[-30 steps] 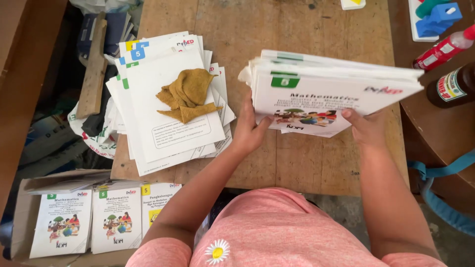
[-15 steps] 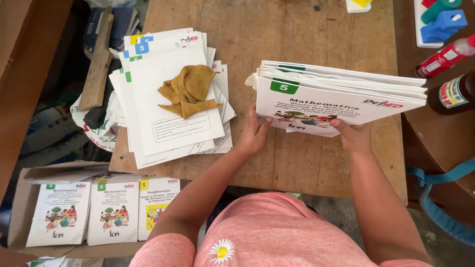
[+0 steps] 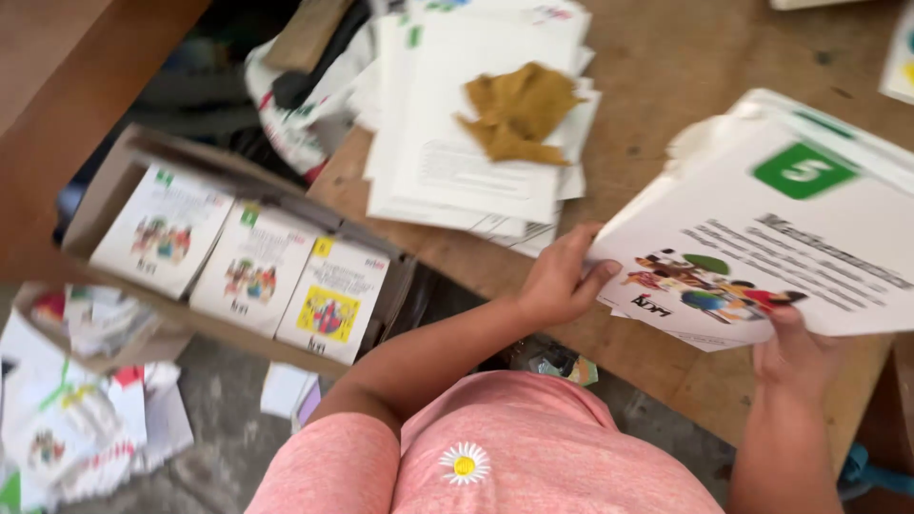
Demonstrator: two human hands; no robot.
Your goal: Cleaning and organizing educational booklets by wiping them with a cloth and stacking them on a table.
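Cardboard box [image 3: 114, 181] at far left sits on the floor below the table edge, its top open, with three white booklets [image 3: 252, 266] laid side by side inside it. Loose printed sheets [image 3: 67, 419] lie scattered on the floor beside it. Next to the right, a spread pile of white booklets [image 3: 457, 162] rests on the wooden table [image 3: 685, 57], with a crumpled mustard-yellow cloth [image 3: 519, 114] lying on top of it.

The person's left hand [image 3: 557, 281] is clamped on the near left corner of the stack of workbooks [image 3: 762, 247], thumb on the cover and fingers apparently curled beneath, though the underside is hidden. The right hand [image 3: 795, 352] grips the stack's near edge further right, thumb on top. Both hands are closed on the stack; neither is free.

The stack is held tilted above the table's near right part, its long axis running from the near left up toward the far right. The open box lies to the left of and below the stack, well apart, on the left hand's side; the left hand is the nearer of the two to it.
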